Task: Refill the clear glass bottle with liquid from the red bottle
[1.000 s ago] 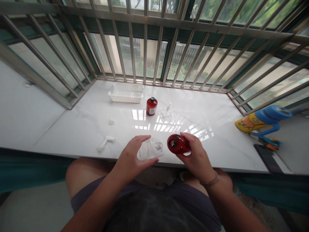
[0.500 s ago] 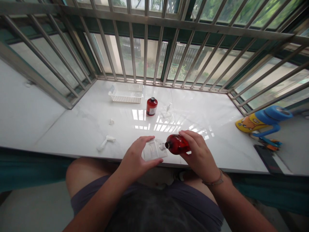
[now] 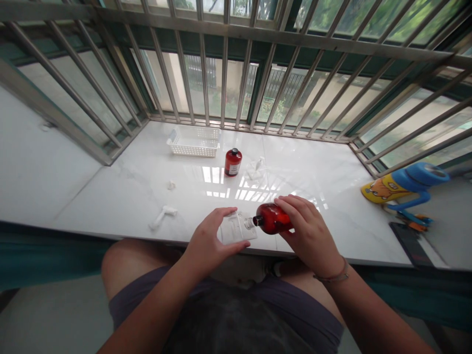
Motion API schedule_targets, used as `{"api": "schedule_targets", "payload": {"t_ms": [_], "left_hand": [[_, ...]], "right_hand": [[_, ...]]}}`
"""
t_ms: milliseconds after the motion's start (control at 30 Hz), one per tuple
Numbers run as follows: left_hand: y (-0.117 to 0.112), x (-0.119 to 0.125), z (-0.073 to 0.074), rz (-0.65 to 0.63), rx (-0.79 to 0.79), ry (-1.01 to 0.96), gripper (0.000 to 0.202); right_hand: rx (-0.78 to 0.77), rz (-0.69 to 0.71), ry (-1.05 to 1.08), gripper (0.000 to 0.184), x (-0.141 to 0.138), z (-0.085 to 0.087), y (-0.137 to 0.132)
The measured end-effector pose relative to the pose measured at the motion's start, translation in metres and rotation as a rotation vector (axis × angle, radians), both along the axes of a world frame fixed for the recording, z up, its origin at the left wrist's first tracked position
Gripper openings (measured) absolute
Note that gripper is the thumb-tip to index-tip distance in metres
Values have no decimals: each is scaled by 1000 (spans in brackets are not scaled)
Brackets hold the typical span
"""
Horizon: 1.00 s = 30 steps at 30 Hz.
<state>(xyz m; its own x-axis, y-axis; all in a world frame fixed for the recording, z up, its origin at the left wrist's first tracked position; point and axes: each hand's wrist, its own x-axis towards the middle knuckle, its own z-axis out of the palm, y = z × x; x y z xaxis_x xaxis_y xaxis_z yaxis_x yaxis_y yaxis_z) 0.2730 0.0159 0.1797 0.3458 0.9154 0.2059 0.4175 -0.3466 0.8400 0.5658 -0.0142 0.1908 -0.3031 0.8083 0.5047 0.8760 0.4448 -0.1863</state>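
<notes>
My left hand (image 3: 211, 241) grips a small clear glass bottle (image 3: 236, 228) lying on its side, just above the front edge of the white marble sill (image 3: 121, 196). My right hand (image 3: 309, 231) is shut around a red bottle (image 3: 271, 219), held nearly level with its black-ringed neck pointing left. That neck meets the glass bottle's metal-collared neck. Whether liquid passes between them is too small to tell. A second red bottle (image 3: 233, 162) with a black cap and white label stands upright further back.
A white plastic basket (image 3: 193, 143) sits near the back of the sill beside crumpled tissue (image 3: 255, 168). More tissue (image 3: 162, 217) lies left of my hands. Steel window bars (image 3: 239, 73) run behind. A blue-and-yellow toy (image 3: 401, 187) and a black flat device (image 3: 409, 243) lie at right.
Over the past second, the two bottles have come together neck to neck, and the red one has swung from pointing at me to lying nearly level, pointing left. My view has shifted slightly.
</notes>
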Motion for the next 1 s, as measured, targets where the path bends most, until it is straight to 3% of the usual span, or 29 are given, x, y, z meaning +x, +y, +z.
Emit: {"api": "schedule_targets", "payload": {"t_ms": [1000], "left_hand": [[-2,3,-10,0,-55,-41,73]], "right_hand": [[-31,-1,-107,79,3,11,-4]]}}
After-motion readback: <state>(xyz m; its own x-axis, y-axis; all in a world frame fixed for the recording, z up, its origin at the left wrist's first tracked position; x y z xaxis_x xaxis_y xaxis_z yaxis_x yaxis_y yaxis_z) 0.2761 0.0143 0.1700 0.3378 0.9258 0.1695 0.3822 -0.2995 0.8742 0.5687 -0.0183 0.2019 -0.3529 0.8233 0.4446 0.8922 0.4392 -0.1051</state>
